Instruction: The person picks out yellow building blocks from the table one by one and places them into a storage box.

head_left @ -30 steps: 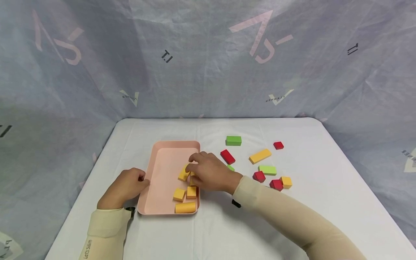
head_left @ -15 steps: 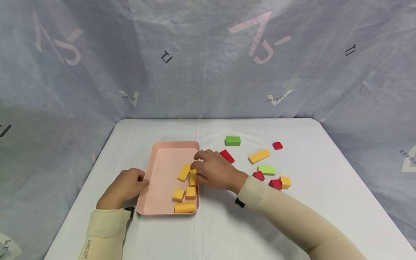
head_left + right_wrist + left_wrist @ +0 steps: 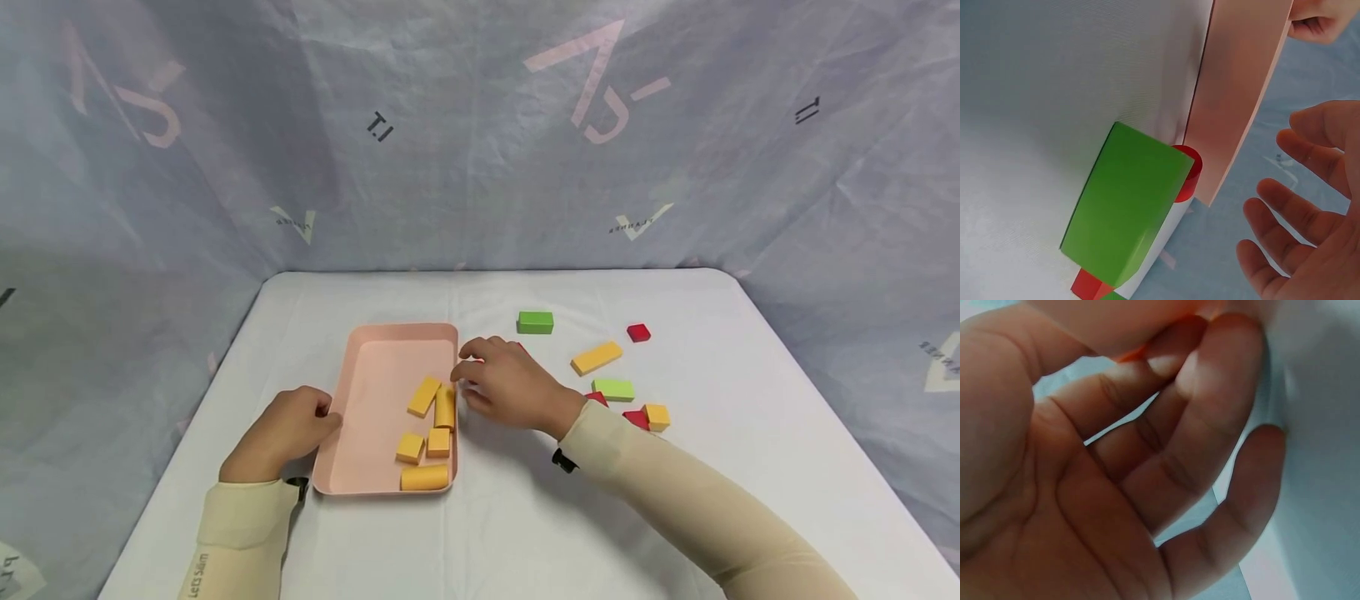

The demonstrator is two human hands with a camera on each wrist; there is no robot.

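Note:
A shallow pink tray (image 3: pixel 375 367) lies on the left of the table, its left rim held between the thumb and curled fingers of my left hand (image 3: pixel 288 425). In the left wrist view those fingers (image 3: pixel 1229 375) bend under the pink edge. Inside the tray are yellow blocks: a flat bar (image 3: pixel 424 397), two cylinders, one of them along the near wall (image 3: pixel 424 477), and two small cubes (image 3: pixel 410 447). My right hand (image 3: pixel 513 383) hovers at the tray's right rim with loosely bent fingers and nothing in them. Below it, the right wrist view shows a green block (image 3: pixel 1125 203) and a red cylinder (image 3: pixel 1190 175).
Right of the tray lie a green block (image 3: pixel 536 322), a yellow bar (image 3: pixel 597 358), a light green bar (image 3: pixel 613 390), a small red block (image 3: pixel 639 332) and a yellow cube (image 3: pixel 657 417) against a red block (image 3: pixel 636 419). My right forearm crosses the table's near right. Printed cloth hangs behind.
My right hand has withdrawn rightward from inside the tray to its right rim, leaving a yellow cylinder beside the yellow bar. My left hand keeps its hold on the tray.

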